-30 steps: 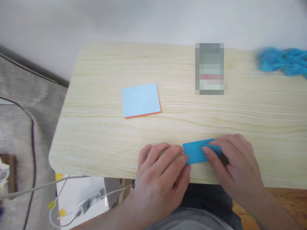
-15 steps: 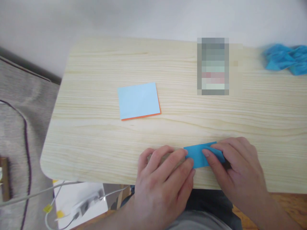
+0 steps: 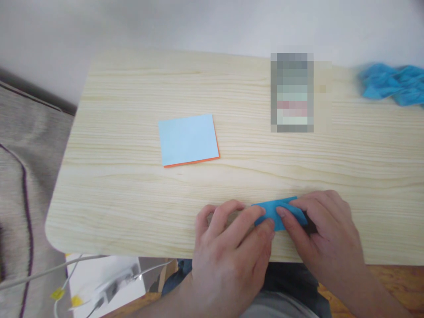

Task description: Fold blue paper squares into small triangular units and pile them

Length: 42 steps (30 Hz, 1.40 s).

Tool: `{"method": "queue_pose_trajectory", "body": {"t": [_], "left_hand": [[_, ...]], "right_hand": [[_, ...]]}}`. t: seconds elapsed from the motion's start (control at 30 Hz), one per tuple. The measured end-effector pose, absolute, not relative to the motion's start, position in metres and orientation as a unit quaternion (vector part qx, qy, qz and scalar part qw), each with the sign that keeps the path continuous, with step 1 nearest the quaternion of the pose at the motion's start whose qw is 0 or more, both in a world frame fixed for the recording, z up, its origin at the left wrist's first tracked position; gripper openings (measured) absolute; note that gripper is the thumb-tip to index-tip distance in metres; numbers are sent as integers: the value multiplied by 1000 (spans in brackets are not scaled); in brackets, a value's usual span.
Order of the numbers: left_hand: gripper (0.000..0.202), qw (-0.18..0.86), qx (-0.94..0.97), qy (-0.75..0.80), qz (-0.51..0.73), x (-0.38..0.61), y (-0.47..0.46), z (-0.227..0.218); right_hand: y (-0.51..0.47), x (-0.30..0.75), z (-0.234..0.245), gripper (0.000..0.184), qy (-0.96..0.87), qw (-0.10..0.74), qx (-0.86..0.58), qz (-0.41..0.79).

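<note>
Near the front edge of the table lies a strip of folded blue origami paper [image 3: 270,215], its right end turned up in a flap. My right hand [image 3: 331,229] pinches that flap between thumb and fingers. My left hand [image 3: 233,247] has bent fingers, with the index finger and thumb pressing the paper's left part against the tabletop. Part of the paper is hidden under the fingers of both hands. Farther back on the table is a stack of paper [image 3: 188,140], light blue on top with an orange edge below.
A pixelated upright rectangle [image 3: 292,92] shows at the back of the wooden table [image 3: 115,190]. Crumpled or folded blue pieces [image 3: 380,81] lie at the back right. Below the left front edge are cables and a power strip [image 3: 115,282].
My left hand has slid slightly right over the blue paper, covering more of its left end. My right hand keeps its pinch on the flap. The whole view has shifted a little.
</note>
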<state>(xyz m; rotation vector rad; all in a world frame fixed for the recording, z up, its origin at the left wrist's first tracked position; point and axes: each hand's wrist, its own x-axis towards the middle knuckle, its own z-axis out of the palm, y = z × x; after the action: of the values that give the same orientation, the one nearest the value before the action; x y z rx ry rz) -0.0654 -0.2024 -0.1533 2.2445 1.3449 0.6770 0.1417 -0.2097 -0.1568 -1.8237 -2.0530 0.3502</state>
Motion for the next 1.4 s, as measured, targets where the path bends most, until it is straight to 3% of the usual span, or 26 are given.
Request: {"method": "queue_pose_trajectory", "body": {"t": [0.6, 0.83, 1.4], "left_hand": [[26, 207, 833, 462, 225, -69, -204, -153], [40, 200, 841, 458, 207, -67, -205, -153], [37, 207, 842, 454, 204, -70, -205, -155]], "right_hand": [[-208, 141, -155, 10, -735, 183, -641, 122], [-208, 139, -156, 10, -733, 183, -644, 121], [-208, 141, -158, 11, -738, 178, -641, 113]]}}
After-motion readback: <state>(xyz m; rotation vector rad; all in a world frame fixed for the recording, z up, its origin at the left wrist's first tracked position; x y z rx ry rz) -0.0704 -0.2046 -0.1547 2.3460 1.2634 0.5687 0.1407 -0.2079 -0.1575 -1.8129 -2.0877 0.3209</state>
